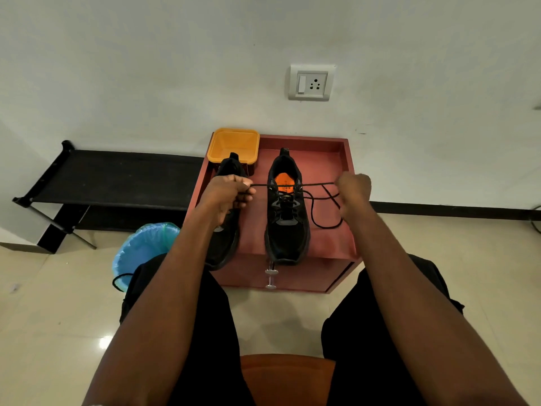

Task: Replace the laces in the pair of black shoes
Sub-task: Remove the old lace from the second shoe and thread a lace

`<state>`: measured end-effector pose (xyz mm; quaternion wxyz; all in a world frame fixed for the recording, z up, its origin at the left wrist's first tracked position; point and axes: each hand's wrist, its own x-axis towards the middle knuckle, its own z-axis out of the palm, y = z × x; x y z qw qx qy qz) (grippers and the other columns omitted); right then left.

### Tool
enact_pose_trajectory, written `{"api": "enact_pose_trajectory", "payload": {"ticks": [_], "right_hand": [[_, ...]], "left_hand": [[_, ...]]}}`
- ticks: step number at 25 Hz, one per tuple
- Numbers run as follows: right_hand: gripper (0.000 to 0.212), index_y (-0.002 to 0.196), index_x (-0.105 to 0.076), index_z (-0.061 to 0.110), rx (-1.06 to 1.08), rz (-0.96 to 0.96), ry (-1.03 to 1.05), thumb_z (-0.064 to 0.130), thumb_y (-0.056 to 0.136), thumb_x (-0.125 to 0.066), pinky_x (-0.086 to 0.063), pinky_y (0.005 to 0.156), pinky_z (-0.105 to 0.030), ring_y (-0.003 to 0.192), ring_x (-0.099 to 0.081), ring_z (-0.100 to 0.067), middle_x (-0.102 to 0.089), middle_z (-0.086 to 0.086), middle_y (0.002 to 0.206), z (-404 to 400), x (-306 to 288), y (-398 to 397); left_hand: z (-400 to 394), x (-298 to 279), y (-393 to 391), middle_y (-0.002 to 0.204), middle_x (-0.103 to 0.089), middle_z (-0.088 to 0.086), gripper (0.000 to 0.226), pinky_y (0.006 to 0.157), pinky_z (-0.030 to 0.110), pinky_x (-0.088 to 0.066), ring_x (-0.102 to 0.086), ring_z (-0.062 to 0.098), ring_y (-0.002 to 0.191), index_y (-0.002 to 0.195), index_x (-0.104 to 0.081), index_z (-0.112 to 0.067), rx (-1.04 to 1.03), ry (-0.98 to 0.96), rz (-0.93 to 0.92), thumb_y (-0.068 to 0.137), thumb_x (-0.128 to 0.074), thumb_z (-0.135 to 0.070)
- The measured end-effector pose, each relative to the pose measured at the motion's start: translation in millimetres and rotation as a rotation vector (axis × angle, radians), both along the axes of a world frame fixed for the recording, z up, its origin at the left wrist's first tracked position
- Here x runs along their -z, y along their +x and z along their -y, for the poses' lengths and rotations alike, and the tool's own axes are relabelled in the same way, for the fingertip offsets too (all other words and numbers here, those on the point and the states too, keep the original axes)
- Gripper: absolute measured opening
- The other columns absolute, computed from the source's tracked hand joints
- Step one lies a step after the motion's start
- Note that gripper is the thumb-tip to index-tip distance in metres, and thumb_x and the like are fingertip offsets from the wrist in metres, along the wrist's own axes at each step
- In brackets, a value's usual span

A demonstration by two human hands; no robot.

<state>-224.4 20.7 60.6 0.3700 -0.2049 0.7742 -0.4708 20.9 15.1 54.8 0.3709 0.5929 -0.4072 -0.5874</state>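
Left hand [231, 190] pinches one end of thin black cord lace [311, 197]; right hand [352, 190], fist curled, grips the other end. Lace runs taut across the collar of right black mesh shoe with orange insole [287, 224], standing on red wooden cabinet top [330, 244]. Slack loops lie right of shoe. Second black shoe [225, 247] sits under left forearm, beside yellow plastic tub [233, 145].

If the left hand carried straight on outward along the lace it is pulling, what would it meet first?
Going leftward, the left hand, gripping the lace, would first cross the left shoe beneath it, then leave the cabinet edge toward the black bench; depth is unclear.
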Motion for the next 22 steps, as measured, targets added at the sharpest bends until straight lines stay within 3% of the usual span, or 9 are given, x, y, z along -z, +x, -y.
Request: {"api": "enact_pose_trajectory", "payload": {"ticks": [2,3,5,6,8,10,13,16,22], "right_hand": [[0.031,0.115,-0.06,0.01,-0.355,-0.255,-0.11,-0.001,0.086,-0.055,-0.045,0.058,-0.017,0.078,-0.057,-0.011,-0.057,0.002,0.109,-4.7,-1.4,18.5],[0.035,0.122,-0.059,0.009,-0.572,-0.237,-0.173,0.0,0.089,-0.059,-0.048,0.063,-0.012,0.087,-0.061,-0.011,-0.059,0.002,0.117,-7.8,-2.4,29.2],[0.03,0.119,-0.063,0.007,-0.859,-0.161,-0.214,0.005,0.089,-0.067,-0.052,0.078,-0.017,0.094,-0.066,-0.014,-0.069,-0.006,0.11,-10.5,2.2,45.6],[0.023,0.112,-0.066,0.007,-0.901,-0.183,-0.218,0.007,0.089,-0.068,-0.051,0.078,-0.023,0.088,-0.066,-0.014,-0.071,-0.01,0.1,-10.3,6.0,49.9],[0.009,0.096,-0.07,0.005,-0.874,-0.273,-0.242,0.006,0.088,-0.068,-0.048,0.071,-0.027,0.073,-0.06,-0.012,-0.071,-0.014,0.085,-8.3,11.9,50.5],[0.005,0.086,-0.07,0.004,-0.833,-0.337,-0.265,0.004,0.087,-0.066,-0.045,0.065,-0.025,0.065,-0.056,-0.009,-0.067,-0.006,0.073,-4.7,13.8,47.2],[0.009,0.085,-0.068,0.003,-0.821,-0.41,-0.267,0.002,0.089,-0.061,-0.046,0.065,-0.028,0.066,-0.056,-0.009,-0.067,-0.002,0.076,-0.6,17.4,49.2],[0.007,0.095,-0.071,0.011,-0.824,-0.28,-0.275,0.008,0.088,-0.069,-0.051,0.07,-0.027,0.074,-0.063,-0.015,-0.071,-0.004,0.085,0.4,23.7,53.8],[0.01,0.082,-0.075,0.011,-0.709,-0.278,-0.322,0.008,0.088,-0.068,-0.051,0.066,-0.034,0.068,-0.065,-0.016,-0.072,-0.004,0.075,6.8,38.9,55.7]], "left_hand": [[-2.5,2.9,-10.5,0.077,-0.07,0.008,0.008,0.055,0.022,-0.048,-0.062,0.011,0.058,0.098,-0.064,-0.003,0.07,-0.034,0.049,0.093,-0.065,-0.01],[-4.1,4.6,-17.3,0.075,-0.07,0.008,0.011,0.053,0.021,-0.048,-0.062,0.011,0.057,0.096,-0.065,-0.002,0.106,-0.048,0.05,0.09,-0.069,-0.011],[-5.0,6.1,-27.0,0.073,-0.07,0.009,0.011,0.052,0.021,-0.047,-0.062,0.012,0.056,0.091,-0.068,0.0,0.133,-0.065,0.042,0.089,-0.07,-0.01],[-3.5,6.8,-28.5,0.075,-0.07,0.011,0.011,0.053,0.021,-0.048,-0.063,0.013,0.058,0.091,-0.069,0.001,0.142,-0.067,0.039,0.09,-0.068,-0.01],[0.8,8.3,-28.0,0.085,-0.072,0.015,0.012,0.058,0.022,-0.052,-0.068,0.017,0.069,0.098,-0.068,0.002,0.172,-0.046,0.01,0.095,-0.062,-0.008],[3.0,9.3,-26.3,0.092,-0.073,0.019,0.012,0.063,0.024,-0.057,-0.071,0.02,0.076,0.104,-0.063,0.002,0.164,-0.023,-0.039,0.097,-0.056,-0.004],[3.4,11.9,-29.7,0.082,-0.073,0.015,0.009,0.056,0.025,-0.056,-0.07,0.018,0.066,0.094,-0.06,-0.002,0.066,-0.05,-0.03,0.094,-0.064,-0.009],[8.1,19.7,-33.9,0.067,-0.068,0.009,0.016,0.047,0.023,-0.045,-0.06,0.012,0.051,0.084,-0.066,-0.002,0.003,-0.081,0.041,0.088,-0.074,-0.015],[15.5,27.1,-42.6,0.063,-0.064,0.004,0.023,0.046,0.02,-0.044,-0.055,0.009,0.05,0.073,-0.065,-0.009,-0.02,-0.075,0.018,0.085,-0.077,-0.024]]}}
